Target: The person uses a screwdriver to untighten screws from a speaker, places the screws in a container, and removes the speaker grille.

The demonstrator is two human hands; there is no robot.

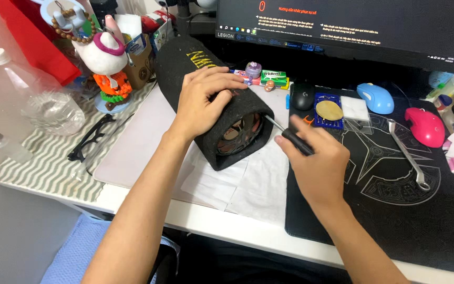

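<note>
1. Head view: my left hand [203, 102] is pressing down on top of the black carpeted tube speaker [211, 100], its grip spread flat over the curve, closed on nothing. The speaker is lying on its side near the desk's back edge, its round face turned toward me.
2. My right hand [316, 163] is holding a screwdriver [290, 138], the grip clamped round the black handle, the thin shaft reaching to the rim of the speaker face.
3. I judge the work goes best with the left hand pinning the tube so it is not rolling, and the shaft kept in line with the screw, with firm pressure.
4. The white desk [137, 197] is carrying sheets of white paper [253, 189] under the speaker and a black mat [395, 210] toward the right edge, where a spanner [408, 155] is lying.
5. Blue [375, 98] and pink [425, 127] mice are sitting toward the back right corner below a monitor [342, 26]; a clear bottle [43, 100] and a toy figure [106, 58] are crowding the left edge.
</note>
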